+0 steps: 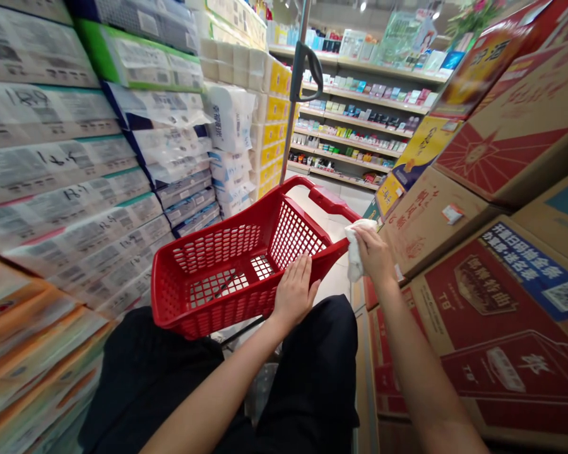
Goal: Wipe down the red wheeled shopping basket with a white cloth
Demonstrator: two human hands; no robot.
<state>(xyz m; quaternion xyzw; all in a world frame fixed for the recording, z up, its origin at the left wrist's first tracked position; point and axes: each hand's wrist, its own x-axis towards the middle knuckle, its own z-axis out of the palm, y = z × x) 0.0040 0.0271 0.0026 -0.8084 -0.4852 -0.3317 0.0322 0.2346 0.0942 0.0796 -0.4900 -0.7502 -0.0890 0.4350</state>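
Note:
A red plastic shopping basket (208,246) with lattice walls and a raised handle (329,200) sits in front of my knees, tilted in view. Nothing lies inside it. My left hand (294,287) rests on its near side rim, fingers stretched out and thumb apart. At the right end of the handle frame, my right hand (373,249) is closed on a white cloth (355,255). The cloth is pressed against the red frame there, and part of it hangs below my fingers.
Stacked tissue packs (61,157) wall in the left side. Cardboard cartons (492,296) stand close on the right, beside my right arm. A metal pole with a dark handle (307,72) rises behind the basket. Shelves of small boxes (360,120) stand farther back.

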